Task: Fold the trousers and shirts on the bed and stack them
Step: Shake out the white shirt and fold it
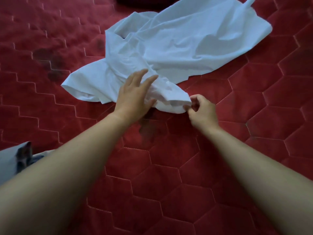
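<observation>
A white shirt (169,46) lies crumpled and unfolded across the red quilted bed (169,158), stretching from the middle toward the upper right. My left hand (133,92) rests flat on its near part, fingers spread and straight. My right hand (201,111) pinches the shirt's nearest edge between thumb and curled fingers. One sleeve spreads out to the left of my left hand.
A dark object (144,2) sits at the bed's far edge, mostly cut off. A pale cloth with a dark patch (17,160) shows at the lower left beside my left forearm. Dark stains mark the bedcover left of the shirt.
</observation>
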